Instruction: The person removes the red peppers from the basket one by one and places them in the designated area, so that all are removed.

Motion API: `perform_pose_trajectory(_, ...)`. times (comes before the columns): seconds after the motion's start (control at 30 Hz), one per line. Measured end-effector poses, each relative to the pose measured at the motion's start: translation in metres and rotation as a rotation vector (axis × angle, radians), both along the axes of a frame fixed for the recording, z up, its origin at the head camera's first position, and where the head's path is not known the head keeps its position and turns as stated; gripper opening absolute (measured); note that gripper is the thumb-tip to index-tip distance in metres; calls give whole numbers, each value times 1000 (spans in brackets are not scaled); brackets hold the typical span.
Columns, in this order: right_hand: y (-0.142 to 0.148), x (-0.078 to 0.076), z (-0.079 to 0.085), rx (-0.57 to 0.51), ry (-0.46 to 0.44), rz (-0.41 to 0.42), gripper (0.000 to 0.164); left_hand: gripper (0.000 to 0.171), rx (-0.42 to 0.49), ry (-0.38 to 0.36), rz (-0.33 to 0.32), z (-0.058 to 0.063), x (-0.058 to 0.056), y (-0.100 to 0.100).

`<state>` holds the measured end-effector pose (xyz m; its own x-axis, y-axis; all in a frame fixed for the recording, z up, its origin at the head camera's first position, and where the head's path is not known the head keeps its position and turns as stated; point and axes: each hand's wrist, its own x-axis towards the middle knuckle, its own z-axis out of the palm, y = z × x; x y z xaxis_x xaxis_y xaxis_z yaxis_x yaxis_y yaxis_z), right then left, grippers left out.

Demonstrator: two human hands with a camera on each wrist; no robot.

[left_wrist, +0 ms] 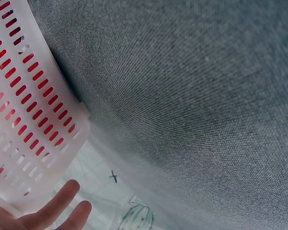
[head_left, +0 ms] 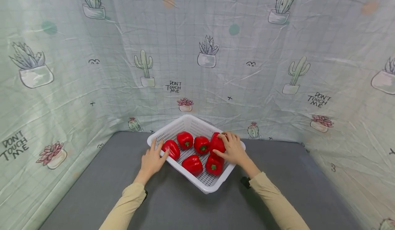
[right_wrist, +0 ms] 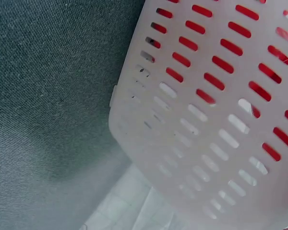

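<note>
A white perforated plastic basket [head_left: 197,181] stands turned at an angle, with several glossy red bell peppers inside. My right hand [head_left: 233,150] reaches over its right rim. There the thumb and fingers hold a red bell pepper [head_left: 217,143], just behind another bell pepper [head_left: 214,165]. On the left side, my left hand [head_left: 152,159] rests at the rim with its fingers spread, beside a bell pepper [head_left: 170,149]. Two straight fingers [left_wrist: 57,205] show past the basket wall [left_wrist: 38,96] in the left wrist view. The right wrist view has mostly the basket wall [right_wrist: 201,129], with red behind its slots.
Under the basket lies a dark grey tabletop [head_left: 182,209]. A pale curtain [head_left: 172,51] printed with potted cacti encloses the back and both sides, close behind the basket.
</note>
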<state>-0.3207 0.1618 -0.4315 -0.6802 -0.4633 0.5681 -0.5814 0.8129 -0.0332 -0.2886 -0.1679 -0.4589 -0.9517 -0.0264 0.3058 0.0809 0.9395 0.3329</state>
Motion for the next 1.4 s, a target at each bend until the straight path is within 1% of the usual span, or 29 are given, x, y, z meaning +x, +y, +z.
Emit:
perform_pose_trajectory(0.13,-3,3,4,3,2,19,57,61,2,8,-4,0,-1,0)
perform_pose_trajectory(0.37,-4,8,7,4,42,59,54,60,-7,7,-12,1,-1,-1)
perform_pose_trajectory(0.57,1,18,11,-26,36,90,53,61,-11,1,-23,2,-2,0)
perform_pose_trajectory(0.83,12,31,16,-46,28,93,60,60,-13,-13,-14,1,-2,1)
perform_pose_trajectory(1.07,26,42,21,-87,51,102,72,60,-15,-15,-14,3,-1,-2)
perform_pose_trajectory(1.17,32,46,25,-113,58,106,74,60,-11,-17,-14,3,-1,-2)
perform_pose_trajectory(1.27,36,51,28,-143,57,96,75,59,-7,-15,-13,3,-2,-2)
perform_pose_trajectory(1.4,43,54,31,-150,67,66,78,59,2,-5,-19,2,-1,-2)
